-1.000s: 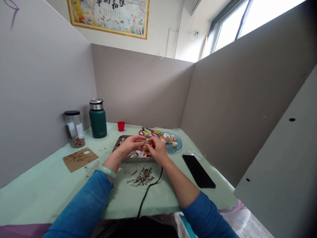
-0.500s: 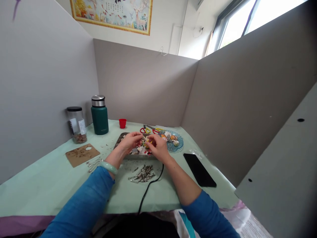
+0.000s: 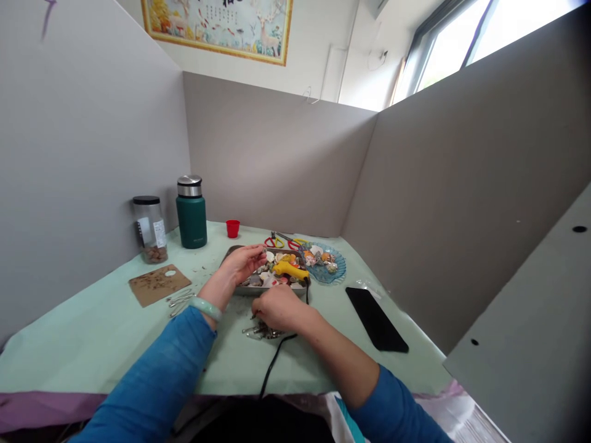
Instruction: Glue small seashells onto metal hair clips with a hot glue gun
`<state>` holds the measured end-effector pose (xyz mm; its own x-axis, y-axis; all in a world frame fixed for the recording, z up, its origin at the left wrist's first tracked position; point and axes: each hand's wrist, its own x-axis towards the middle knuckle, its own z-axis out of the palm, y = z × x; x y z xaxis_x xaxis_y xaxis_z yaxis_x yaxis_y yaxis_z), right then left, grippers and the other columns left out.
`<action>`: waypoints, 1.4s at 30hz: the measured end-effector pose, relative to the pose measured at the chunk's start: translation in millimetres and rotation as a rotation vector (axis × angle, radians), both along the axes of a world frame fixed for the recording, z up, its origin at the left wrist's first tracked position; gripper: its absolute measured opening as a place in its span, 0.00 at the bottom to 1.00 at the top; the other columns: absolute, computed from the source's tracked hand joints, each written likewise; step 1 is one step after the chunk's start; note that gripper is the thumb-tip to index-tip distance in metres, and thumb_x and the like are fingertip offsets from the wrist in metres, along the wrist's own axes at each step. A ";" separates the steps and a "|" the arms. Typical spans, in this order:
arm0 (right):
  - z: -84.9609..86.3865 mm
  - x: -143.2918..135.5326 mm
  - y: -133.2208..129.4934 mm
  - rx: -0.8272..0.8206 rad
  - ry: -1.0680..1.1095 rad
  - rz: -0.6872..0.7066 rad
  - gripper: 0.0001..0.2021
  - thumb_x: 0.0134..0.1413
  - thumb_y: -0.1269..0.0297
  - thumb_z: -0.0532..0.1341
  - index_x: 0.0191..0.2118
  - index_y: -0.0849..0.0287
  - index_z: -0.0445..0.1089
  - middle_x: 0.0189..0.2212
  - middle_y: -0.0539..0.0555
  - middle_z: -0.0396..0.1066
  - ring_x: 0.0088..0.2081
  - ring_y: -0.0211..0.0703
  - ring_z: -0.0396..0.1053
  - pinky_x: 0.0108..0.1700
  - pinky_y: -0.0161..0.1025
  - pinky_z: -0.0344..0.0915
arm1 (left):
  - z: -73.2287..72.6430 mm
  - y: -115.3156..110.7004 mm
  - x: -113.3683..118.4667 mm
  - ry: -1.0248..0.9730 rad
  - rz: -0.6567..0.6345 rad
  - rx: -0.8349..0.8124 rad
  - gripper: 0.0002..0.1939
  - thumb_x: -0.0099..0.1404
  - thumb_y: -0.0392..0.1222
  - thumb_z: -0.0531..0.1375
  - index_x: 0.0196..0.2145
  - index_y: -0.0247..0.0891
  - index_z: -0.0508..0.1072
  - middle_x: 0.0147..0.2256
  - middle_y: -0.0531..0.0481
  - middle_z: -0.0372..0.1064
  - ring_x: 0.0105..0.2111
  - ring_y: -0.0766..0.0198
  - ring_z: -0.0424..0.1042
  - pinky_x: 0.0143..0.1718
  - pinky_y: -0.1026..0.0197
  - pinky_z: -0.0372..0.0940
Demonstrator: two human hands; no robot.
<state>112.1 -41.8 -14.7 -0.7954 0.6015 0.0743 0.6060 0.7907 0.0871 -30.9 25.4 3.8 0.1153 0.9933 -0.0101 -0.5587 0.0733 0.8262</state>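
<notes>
My left hand (image 3: 243, 263) is raised over the left part of a metal tray (image 3: 270, 291). Its thumb and fingers pinch a small object, too small to name. Lower down, my right hand (image 3: 280, 307) reaches to a pile of small silvery metal clips (image 3: 263, 333) on the table. Its fingers are closed at the pile's far edge; whatever they hold is hidden. Inside the tray are shell-like pieces in white, orange and grey. On top of them lies a yellow glue gun (image 3: 290, 269), its black cord (image 3: 272, 364) running past the pile to the table's front edge.
Right of the tray stand a blue glass plate (image 3: 340, 271) of small ornaments and a black phone-like slab (image 3: 377, 320). Scissors (image 3: 277, 241) and a red cup (image 3: 233, 229) are behind. A green flask (image 3: 191, 214), a jar (image 3: 151, 231) and brown cardboard (image 3: 159, 286) stand left.
My right hand has left my left hand and come down toward me to the clip pile. The yellow glue gun in the tray is now uncovered. My left hand stays raised, still pinching.
</notes>
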 end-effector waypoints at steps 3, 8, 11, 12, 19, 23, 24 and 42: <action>-2.5 -0.3 0.0 -0.002 0.026 0.016 0.08 0.53 0.68 0.55 0.34 0.56 0.73 0.31 0.53 0.75 0.32 0.42 0.69 0.30 0.37 0.52 | 0.8 -2.0 0.6 -0.010 0.008 -0.002 0.06 0.60 0.24 0.56 0.32 0.27 0.71 0.30 0.44 0.71 0.29 0.66 0.73 0.33 0.65 0.72; 10.3 16.1 -1.7 0.011 0.427 0.102 0.04 0.53 0.69 0.57 0.33 0.58 0.70 0.33 0.52 0.71 0.33 0.37 0.66 0.33 0.33 0.56 | 3.5 -4.4 -1.9 -0.003 -0.036 0.033 0.09 0.58 0.22 0.56 0.35 0.28 0.71 0.32 0.41 0.73 0.32 0.63 0.75 0.37 0.64 0.71; 22.4 29.5 2.4 -0.049 0.731 0.117 0.04 0.55 0.67 0.56 0.34 0.58 0.68 0.33 0.52 0.69 0.32 0.35 0.65 0.35 0.33 0.59 | 4.8 -6.0 -1.9 0.024 -0.060 0.055 0.11 0.57 0.22 0.57 0.37 0.28 0.72 0.31 0.42 0.73 0.31 0.63 0.75 0.37 0.63 0.71; 26.0 33.2 6.3 -0.095 0.802 0.094 0.05 0.56 0.67 0.55 0.34 0.58 0.68 0.30 0.51 0.69 0.29 0.35 0.65 0.33 0.32 0.59 | 5.0 -6.5 -1.4 0.040 -0.068 0.064 0.11 0.56 0.22 0.58 0.37 0.28 0.72 0.30 0.42 0.73 0.30 0.63 0.75 0.37 0.63 0.71; 35.5 35.1 57.3 -0.161 1.140 -0.154 0.04 0.53 0.65 0.54 0.31 0.57 0.65 0.20 0.45 0.66 0.22 0.36 0.66 0.29 0.33 0.61 | 2.3 -7.2 3.5 0.113 -0.078 0.100 0.08 0.51 0.23 0.64 0.29 0.28 0.73 0.28 0.45 0.73 0.30 0.64 0.75 0.36 0.64 0.71; 27.7 25.4 72.5 -0.171 1.258 -0.179 0.05 0.52 0.63 0.55 0.32 0.57 0.65 0.22 0.46 0.67 0.24 0.37 0.67 0.30 0.34 0.62 | 0.3 -6.2 4.9 0.148 -0.043 0.100 0.08 0.50 0.23 0.64 0.29 0.29 0.72 0.26 0.47 0.72 0.27 0.65 0.74 0.22 0.71 0.66; 24.8 23.5 73.4 -0.187 1.287 -0.179 0.06 0.52 0.62 0.55 0.32 0.57 0.66 0.21 0.46 0.67 0.23 0.37 0.66 0.30 0.34 0.62 | -0.2 -6.1 5.4 0.152 -0.044 0.107 0.09 0.50 0.23 0.65 0.30 0.29 0.72 0.26 0.47 0.72 0.27 0.65 0.74 0.19 0.72 0.63; 4.3 28.3 69.0 -0.201 1.250 -0.034 0.11 0.52 0.64 0.57 0.40 0.58 0.72 0.36 0.53 0.71 0.29 0.36 0.66 0.35 0.35 0.64 | -3.5 -9.3 10.9 0.215 -0.035 0.219 0.17 0.43 0.34 0.71 0.31 0.31 0.72 0.27 0.47 0.73 0.27 0.63 0.75 0.27 0.65 0.69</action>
